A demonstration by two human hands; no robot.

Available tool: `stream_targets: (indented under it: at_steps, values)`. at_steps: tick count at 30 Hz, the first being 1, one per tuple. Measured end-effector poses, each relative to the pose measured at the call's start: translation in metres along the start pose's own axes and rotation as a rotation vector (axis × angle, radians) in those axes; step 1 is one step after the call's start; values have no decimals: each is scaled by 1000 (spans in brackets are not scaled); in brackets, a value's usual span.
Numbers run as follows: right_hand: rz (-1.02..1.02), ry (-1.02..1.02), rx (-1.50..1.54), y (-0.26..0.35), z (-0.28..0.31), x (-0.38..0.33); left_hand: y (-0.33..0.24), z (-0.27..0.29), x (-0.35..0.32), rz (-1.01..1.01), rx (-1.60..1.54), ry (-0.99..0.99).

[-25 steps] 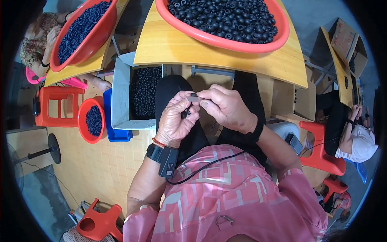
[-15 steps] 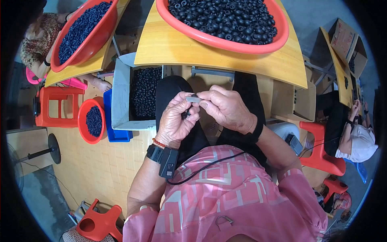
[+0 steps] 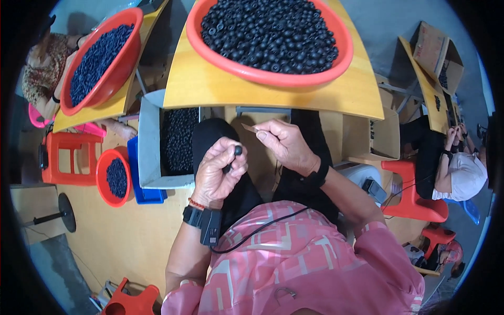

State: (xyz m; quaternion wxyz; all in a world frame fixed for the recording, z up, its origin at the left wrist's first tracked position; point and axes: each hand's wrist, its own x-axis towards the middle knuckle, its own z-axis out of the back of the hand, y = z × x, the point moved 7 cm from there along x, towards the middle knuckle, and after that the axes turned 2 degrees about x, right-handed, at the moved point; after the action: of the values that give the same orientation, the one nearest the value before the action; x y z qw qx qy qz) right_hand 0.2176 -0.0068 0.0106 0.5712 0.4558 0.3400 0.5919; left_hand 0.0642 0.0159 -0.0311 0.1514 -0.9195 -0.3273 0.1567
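Black bead (image 3: 238, 150) pinched in left-hand fingers (image 3: 231, 157).

The person wears a pink short-sleeved top (image 3: 294, 262) with pale blocky patterning and black trousers (image 3: 231, 157) — a thin black cable (image 3: 262, 231) trails across the chest. The left wrist carries a black strap with a small box (image 3: 205, 220) and a thin red bracelet (image 3: 197, 203) — the right wrist a black band (image 3: 317, 176)

Thin tool (image 3: 249, 127) too small to identify
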Motion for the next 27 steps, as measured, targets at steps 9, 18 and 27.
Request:
stream_targets:
  at_steps: [9,18,27]
  values:
    - [-19,96,443,28,-25,4,6,9,2,36,-2,-75]
    - [-107,171,399,22,-27,10,3,7,0,21,17,-37]
    - [-170,4,288,-3,-18,11,-8,2,1,-76,-55,33]
